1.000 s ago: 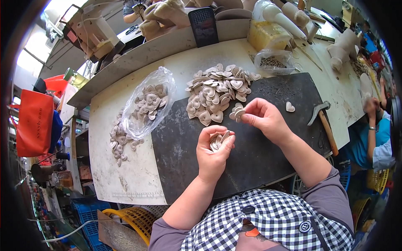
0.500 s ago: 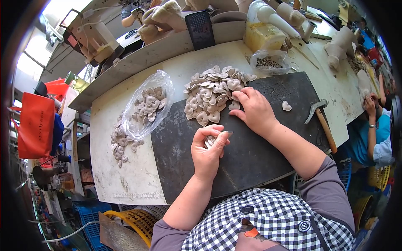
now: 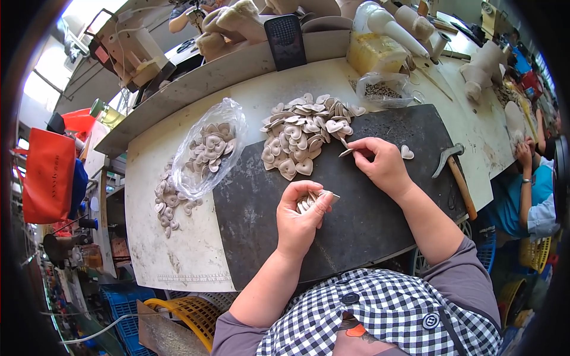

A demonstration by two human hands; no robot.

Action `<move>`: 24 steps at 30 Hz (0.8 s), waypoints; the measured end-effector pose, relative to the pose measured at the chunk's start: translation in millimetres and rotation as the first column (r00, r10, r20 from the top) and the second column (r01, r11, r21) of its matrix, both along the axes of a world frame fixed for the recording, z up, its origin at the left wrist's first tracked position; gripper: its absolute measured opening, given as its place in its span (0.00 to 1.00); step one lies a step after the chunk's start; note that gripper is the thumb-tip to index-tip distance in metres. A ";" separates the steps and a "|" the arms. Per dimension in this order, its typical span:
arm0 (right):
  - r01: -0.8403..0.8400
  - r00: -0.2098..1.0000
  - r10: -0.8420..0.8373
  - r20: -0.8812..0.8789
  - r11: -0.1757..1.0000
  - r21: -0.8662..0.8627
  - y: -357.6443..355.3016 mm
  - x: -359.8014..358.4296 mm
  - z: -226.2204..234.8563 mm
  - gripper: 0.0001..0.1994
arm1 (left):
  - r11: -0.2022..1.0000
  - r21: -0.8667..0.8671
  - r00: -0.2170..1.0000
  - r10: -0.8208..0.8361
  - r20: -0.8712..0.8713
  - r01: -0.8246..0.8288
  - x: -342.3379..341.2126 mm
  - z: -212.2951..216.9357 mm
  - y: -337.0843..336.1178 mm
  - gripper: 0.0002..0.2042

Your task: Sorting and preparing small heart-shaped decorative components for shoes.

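Several beige heart-shaped pieces [image 3: 306,204] are gathered in my left hand [image 3: 300,216], its fingers curled round them and one edge poking out past the thumb. My right hand [image 3: 383,163] pinches a single heart-shaped piece [image 3: 345,148] between thumb and fingertips, just right of a big heap of heart-shaped pieces [image 3: 297,130]. That heap rests on the far edge of a black mat [image 3: 261,219]. One more heart [image 3: 407,152] lies alone on the mat, to the right of my right hand.
A clear plastic bag [image 3: 228,127] of hearts stands left, with loose hearts [image 3: 167,204] beside it. A hammer [image 3: 460,181] lies at the mat's right edge. Farther back are a bag of small studs [image 3: 383,92], a glue container [image 3: 377,52] and a phone [image 3: 285,40]. Another person's hand [image 3: 524,151] works far right.
My right hand has drawn back from the heap, rightward and slightly nearer, now with one heart pinched in it. My left hand has shifted slightly right and turned a little.
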State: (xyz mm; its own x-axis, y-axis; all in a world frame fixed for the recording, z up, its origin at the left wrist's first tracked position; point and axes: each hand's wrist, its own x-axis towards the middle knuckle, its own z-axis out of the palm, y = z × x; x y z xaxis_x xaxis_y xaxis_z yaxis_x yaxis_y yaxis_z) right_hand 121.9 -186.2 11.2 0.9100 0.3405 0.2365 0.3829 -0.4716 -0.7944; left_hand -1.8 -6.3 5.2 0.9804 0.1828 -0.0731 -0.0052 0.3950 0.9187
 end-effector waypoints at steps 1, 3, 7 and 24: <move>-0.006 1.000 0.006 -0.019 1.000 0.017 -1.2 0.4 -0.9 0.07 | 1.000 0.001 1.000 0.002 -0.001 -0.002 0.4 0.7 -1.2 0.10; -0.029 0.979 0.037 0.203 0.999 -0.040 2.4 1.7 -4.7 0.06 | 1.000 0.002 1.000 0.011 0.023 -0.011 1.5 1.6 -3.2 0.13; -0.033 0.878 0.120 0.464 0.981 -0.192 11.2 1.2 -7.9 0.06 | 0.999 0.038 1.000 -0.023 0.005 0.023 1.0 2.0 -1.9 0.17; -0.469 0.883 0.458 0.104 0.854 0.226 22.8 -34.5 14.6 0.14 | 0.966 0.129 0.965 0.204 0.166 -0.226 4.7 15.6 27.6 0.11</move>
State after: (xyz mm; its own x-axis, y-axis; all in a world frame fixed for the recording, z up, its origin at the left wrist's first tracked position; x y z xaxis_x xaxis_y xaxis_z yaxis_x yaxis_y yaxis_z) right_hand 87.4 -163.4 25.8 0.6473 0.6485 0.4006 0.5474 -0.0298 -0.8363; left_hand 2.8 21.2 20.8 0.9144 0.3881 0.1153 -0.2178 0.2314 0.9482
